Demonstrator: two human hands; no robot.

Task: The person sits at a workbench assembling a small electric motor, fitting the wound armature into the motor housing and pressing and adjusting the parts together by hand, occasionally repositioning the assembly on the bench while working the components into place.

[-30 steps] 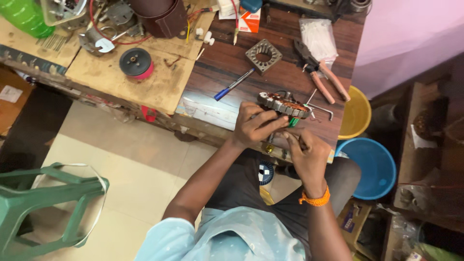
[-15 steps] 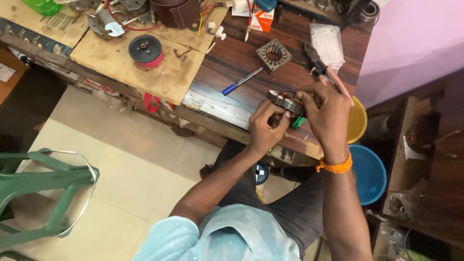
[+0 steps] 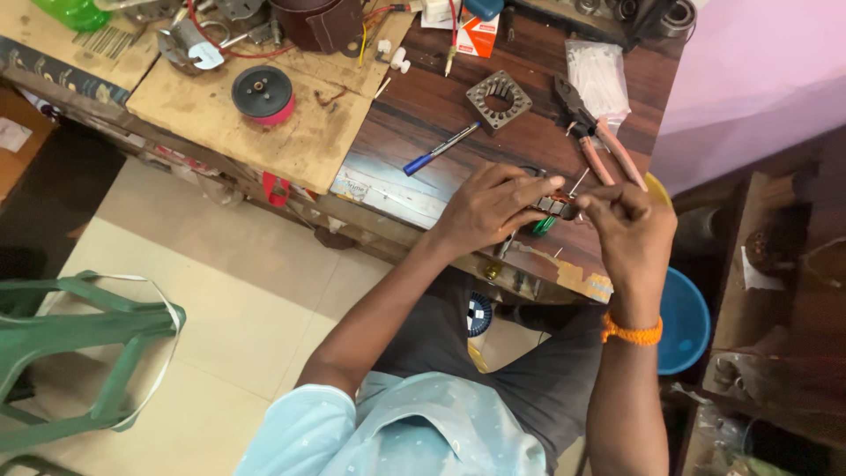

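Observation:
My left hand lies over a round metal motor stator with copper windings near the front edge of the dark wooden workbench, gripping it. My right hand is pinched at the stator's right side, fingers closed on a thin wire or strip there; what exactly it pinches is too small to tell. An orange band circles my right wrist. Most of the stator is hidden under my fingers. A green-handled tool peeks out beneath it.
On the bench lie a blue pen, a square metal lamination frame, pink-handled pliers and a clear plastic bag. A plywood board holds a black-and-red spool. A green plastic chair stands left; blue bucket right.
The view has shifted and closed in. My right hand came up from the bench's front edge to the stator's right side, and my left hand now covers more of the stator.

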